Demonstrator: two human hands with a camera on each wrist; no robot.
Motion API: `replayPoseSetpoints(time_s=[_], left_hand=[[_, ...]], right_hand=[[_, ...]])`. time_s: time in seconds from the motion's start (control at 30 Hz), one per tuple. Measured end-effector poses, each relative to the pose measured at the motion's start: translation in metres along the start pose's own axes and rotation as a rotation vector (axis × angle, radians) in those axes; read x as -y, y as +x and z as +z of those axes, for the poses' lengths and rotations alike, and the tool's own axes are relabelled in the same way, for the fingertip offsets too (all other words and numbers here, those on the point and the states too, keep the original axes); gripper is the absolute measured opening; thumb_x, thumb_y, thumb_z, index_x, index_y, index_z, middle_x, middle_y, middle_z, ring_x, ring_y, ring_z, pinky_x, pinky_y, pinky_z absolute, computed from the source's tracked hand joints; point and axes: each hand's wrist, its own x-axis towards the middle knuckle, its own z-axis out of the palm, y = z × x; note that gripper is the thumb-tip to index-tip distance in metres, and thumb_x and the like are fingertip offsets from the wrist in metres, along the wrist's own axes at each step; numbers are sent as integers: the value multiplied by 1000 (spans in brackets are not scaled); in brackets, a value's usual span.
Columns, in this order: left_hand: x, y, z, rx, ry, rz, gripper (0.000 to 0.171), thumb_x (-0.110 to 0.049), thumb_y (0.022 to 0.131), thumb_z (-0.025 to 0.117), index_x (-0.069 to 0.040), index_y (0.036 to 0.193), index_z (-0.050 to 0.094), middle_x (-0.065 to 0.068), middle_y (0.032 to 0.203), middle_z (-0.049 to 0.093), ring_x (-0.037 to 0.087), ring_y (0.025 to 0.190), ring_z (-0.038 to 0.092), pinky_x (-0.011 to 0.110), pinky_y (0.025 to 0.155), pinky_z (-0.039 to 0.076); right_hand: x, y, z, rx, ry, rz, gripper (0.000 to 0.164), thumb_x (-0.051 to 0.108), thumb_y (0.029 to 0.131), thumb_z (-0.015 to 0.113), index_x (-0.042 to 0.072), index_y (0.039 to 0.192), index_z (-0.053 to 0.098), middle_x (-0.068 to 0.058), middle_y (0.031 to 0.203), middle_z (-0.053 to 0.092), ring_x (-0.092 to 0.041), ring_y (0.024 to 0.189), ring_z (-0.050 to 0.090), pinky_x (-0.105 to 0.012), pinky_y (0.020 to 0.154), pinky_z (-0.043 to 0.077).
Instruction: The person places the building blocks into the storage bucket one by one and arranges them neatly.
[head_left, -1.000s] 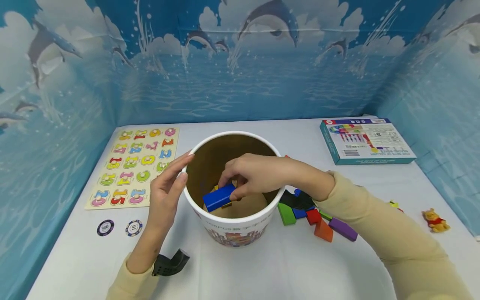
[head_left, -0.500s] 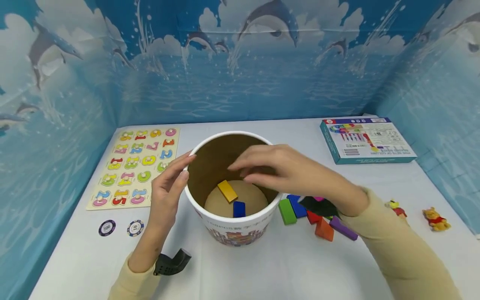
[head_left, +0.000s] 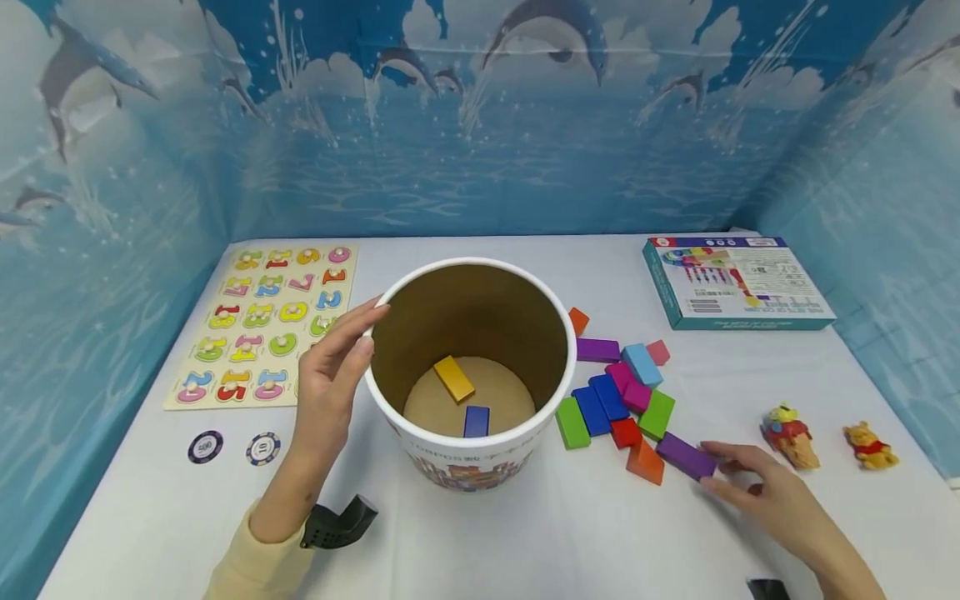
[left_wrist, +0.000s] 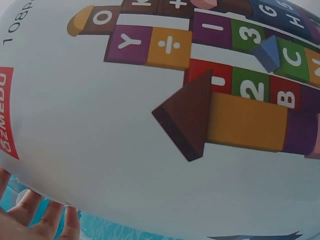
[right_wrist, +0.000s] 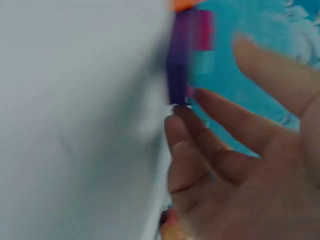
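Note:
A white bucket (head_left: 468, 457) with printed pictures stands mid-table, holding a yellow block (head_left: 454, 379) and a blue block (head_left: 476, 422) on its floor. My left hand (head_left: 327, 387) touches the bucket's left rim with fairly straight fingers; in the left wrist view the printed wall (left_wrist: 115, 130) fills most of the picture. At the right, my right hand (head_left: 780, 500) has its spread thumb and fingers at the near end of a purple block (head_left: 686, 456). In the blurred right wrist view the fingertips are by that purple block (right_wrist: 177, 60), not curled round it.
Several coloured blocks, among them a green block (head_left: 573, 423) and a light blue block (head_left: 642, 365), lie right of the bucket. Two bear figures (head_left: 870, 446) are further right. A flat box (head_left: 738, 283) lies behind. Left are a number board (head_left: 262, 337) and two round chips (head_left: 205, 447).
My right hand let go of a blue block inside the bucket, rose out, and moved right to the purple block. My left hand has stayed at the rim.

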Motion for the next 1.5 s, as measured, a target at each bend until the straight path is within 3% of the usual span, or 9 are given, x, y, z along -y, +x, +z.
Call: replayPoseSetpoints(time_s=[0.23, 0.47, 0.63, 0.73, 0.8, 1.03, 1.33, 1.4, 1.5], left_hand=[[-2, 0, -2, -7, -9, -3, 33, -7, 89, 43, -2, 119, 54, 9, 129, 48, 23, 123, 37, 37, 100, 32], [-1, 0, 1, 3, -21, -4, 33, -8, 89, 43, -1, 119, 54, 8, 128, 48, 23, 123, 37, 38, 99, 33], [-1, 0, 1, -12, -13, -1, 33, -8, 89, 43, -1, 118, 55, 8, 127, 49, 22, 122, 38, 38, 100, 33], [-2, 0, 1, -11, -9, -5, 33, -9, 89, 43, -2, 119, 55, 8, 128, 49, 22, 122, 38, 37, 100, 32], [-2, 0, 0, -5, -14, -3, 33, -8, 89, 43, -1, 119, 54, 8, 128, 48, 22, 123, 38, 36, 100, 32], [-1, 1, 0, 12, -50, 10, 33, -6, 89, 43, 0, 119, 54, 10, 128, 48, 24, 122, 38, 37, 100, 32], [-1, 1, 0, 10, -27, -4, 34, -7, 88, 43, -1, 120, 54, 8, 129, 48, 23, 123, 37, 41, 100, 31], [0, 1, -1, 11, -27, -2, 34, -7, 88, 43, -1, 120, 54, 8, 129, 48, 23, 123, 37, 42, 100, 31], [0, 1, -1, 19, -35, 3, 33, -7, 89, 43, -1, 120, 54, 9, 129, 47, 23, 123, 37, 42, 100, 31]], right_hand=[[-1, 9, 19, -7, -59, 25, 51, 37, 70, 72, 3, 104, 56, -10, 95, 50, -23, 82, 46, -35, 67, 44], [21, 15, -31, 4, 102, -34, 46, 31, 80, 64, 2, 113, 48, -8, 90, 55, -16, 77, 55, -20, 58, 48], [81, 25, -81, -14, 478, -421, 35, -5, 84, 54, -1, 117, 43, -6, 96, 58, -11, 77, 60, -20, 62, 52], [135, 35, -100, 120, 748, -677, 42, -20, 81, 45, -4, 119, 42, -11, 103, 57, -18, 84, 61, -24, 68, 52], [174, 45, -104, 246, 819, -756, 41, -18, 82, 44, -4, 121, 41, -16, 106, 56, -23, 89, 61, -28, 72, 52], [268, 81, -73, 601, 554, -718, 35, 6, 83, 59, 6, 117, 48, -10, 102, 61, -23, 92, 61, -34, 81, 49], [297, 94, -34, 867, 78, -762, 32, 6, 80, 63, 13, 110, 55, 4, 95, 63, -6, 86, 61, -22, 76, 50], [296, 94, -34, 870, 82, -771, 34, 7, 81, 62, 13, 113, 54, 5, 96, 63, -5, 87, 61, -22, 77, 49], [288, 90, -41, 741, 247, -826, 35, 8, 83, 59, 12, 118, 52, 4, 100, 63, -6, 92, 60, -23, 80, 49]])
